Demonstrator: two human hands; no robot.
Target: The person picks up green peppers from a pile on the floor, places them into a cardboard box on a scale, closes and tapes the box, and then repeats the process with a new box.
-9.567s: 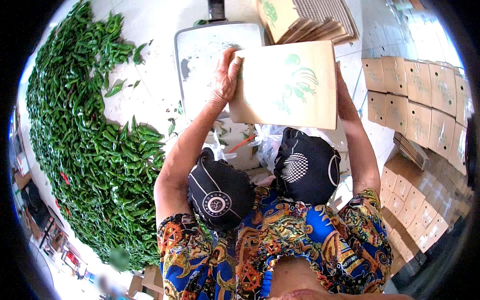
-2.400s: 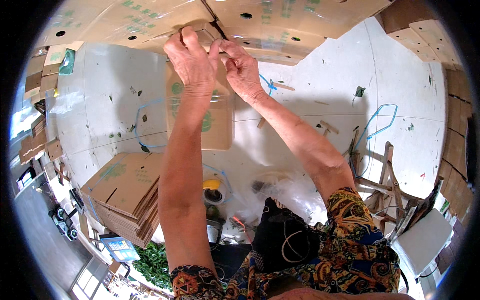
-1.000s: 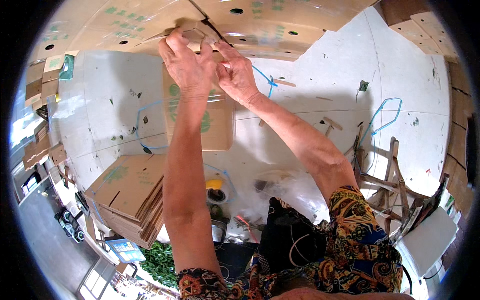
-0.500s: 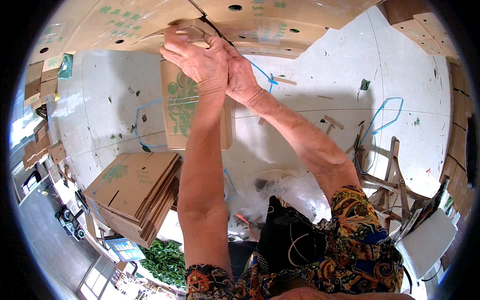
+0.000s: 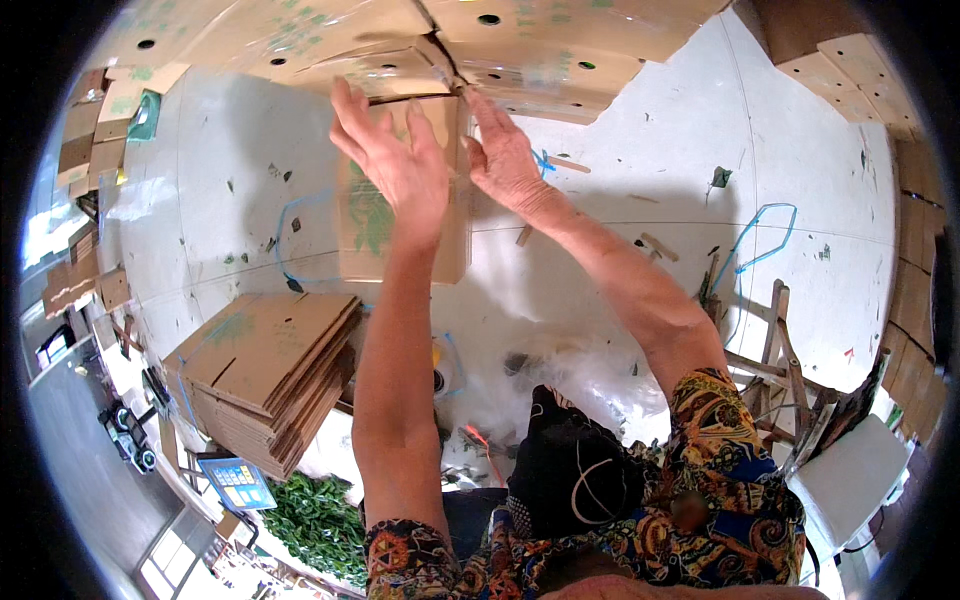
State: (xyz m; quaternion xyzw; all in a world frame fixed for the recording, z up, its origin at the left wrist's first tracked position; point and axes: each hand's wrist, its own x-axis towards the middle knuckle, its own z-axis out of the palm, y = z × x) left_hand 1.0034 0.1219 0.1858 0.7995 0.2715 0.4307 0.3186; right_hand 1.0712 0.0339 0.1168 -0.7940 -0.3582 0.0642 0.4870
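At the top, large taped cardboard boxes [image 5: 350, 30] with green print and round holes form a wall in front of me, a dark gap between two of them. Below, a cardboard carton [image 5: 400, 255] with a green leaf print stands on the floor against them. My left hand [image 5: 395, 160] hovers over this carton, fingers spread and holding nothing. My right hand [image 5: 510, 165] is beside its right edge, fingers stretched out and thumb apart. The right fingertips are close to the gap between the boxes; whether they touch cardboard I cannot tell.
A strapped stack of flattened cartons [image 5: 265, 360] stands at left, with a pile of green leaves [image 5: 320, 525] behind a blue panel [image 5: 236, 483]. Blue strap loops [image 5: 765, 225], wood pieces and leaves litter the floor. A wooden stool [image 5: 785, 340] and crumpled plastic [image 5: 560, 380] are near me.
My hands were together at the corner of the boxes by the gap; now they have parted. The left fingers have spread and come off the cardboard. The view has shifted slightly.
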